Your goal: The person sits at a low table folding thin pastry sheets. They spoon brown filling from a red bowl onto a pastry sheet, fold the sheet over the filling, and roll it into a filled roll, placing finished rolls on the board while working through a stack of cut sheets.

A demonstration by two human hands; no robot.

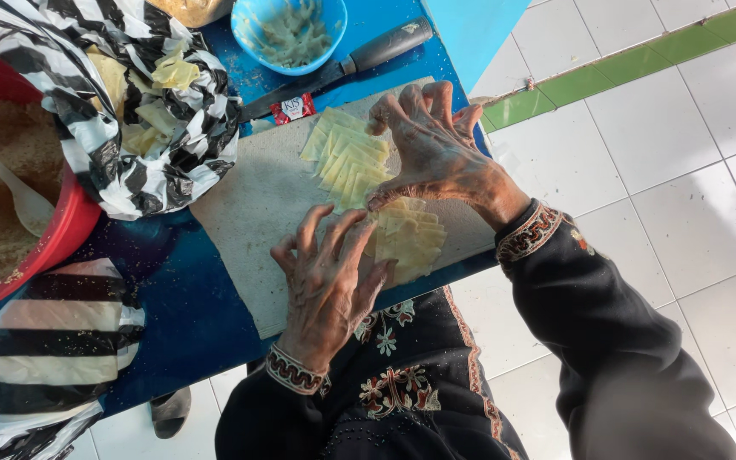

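Observation:
Pale yellow dough sheets (353, 153) lie fanned out on a grey cutting board (253, 213). A second stack of the sheets (412, 238) lies nearer to me. My left hand (325, 285) rests flat with fingers spread, its fingers touching the near stack. My right hand (432, 149) hovers over the fanned sheets with its fingers bent and apart, fingertips at the pile's edge. Neither hand grips anything that I can see. Both sleeves are black with patterned cuffs.
A red bowl (70, 230) of brown crumbs with a pale spoon (10, 183) stands at the left. A black-and-white striped bag (129, 102) holds more dough pieces. A blue bowl (291, 34) of filling, a knife (351, 64) and a small red sachet (292, 108) lie behind the board. White floor tiles lie to the right.

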